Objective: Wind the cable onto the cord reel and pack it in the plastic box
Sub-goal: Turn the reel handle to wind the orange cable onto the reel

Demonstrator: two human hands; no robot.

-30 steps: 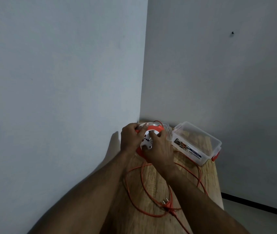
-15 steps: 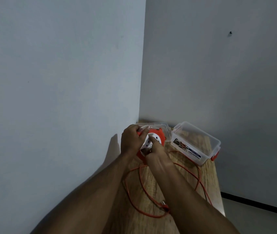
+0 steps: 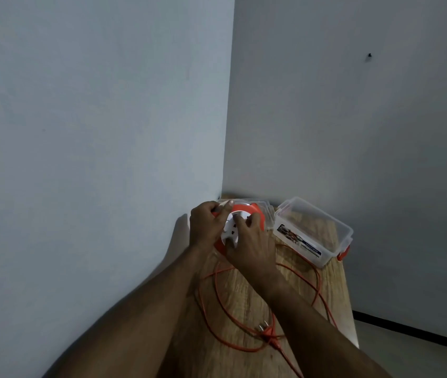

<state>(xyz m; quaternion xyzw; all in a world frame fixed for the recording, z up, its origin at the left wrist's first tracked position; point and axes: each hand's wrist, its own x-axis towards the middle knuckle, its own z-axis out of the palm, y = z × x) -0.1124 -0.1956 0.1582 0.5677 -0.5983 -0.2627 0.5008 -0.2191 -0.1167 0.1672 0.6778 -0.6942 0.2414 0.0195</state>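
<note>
The orange cord reel (image 3: pixel 247 214) with its white socket face stood at the far left corner of the wooden surface (image 3: pixel 247 298), close to where the two walls met, and both hands were on it. The left hand (image 3: pixel 207 227) wrapped round the reel's left rim, its fingers curled over the top edge. The right hand (image 3: pixel 252 246) lay across the near right side of the white face, with curled fingers gripping the centre part and a thumb pressed at its lower edge.

Most of the orange cable (image 3: pixel 217 301) was loose. It ran from under the hands toward the near edge in wide loops over the surface, and its plug (image 3: pixel 262 326) lay among the loops, well apart from the reel.

The clear plastic box (image 3: pixel 313 230) sat open just beside the reel on the right, with a printed label on its side and an orange clip at its far right end. A clear lid (image 3: pixel 264 211) lay behind the reel, between it and the box.
</note>
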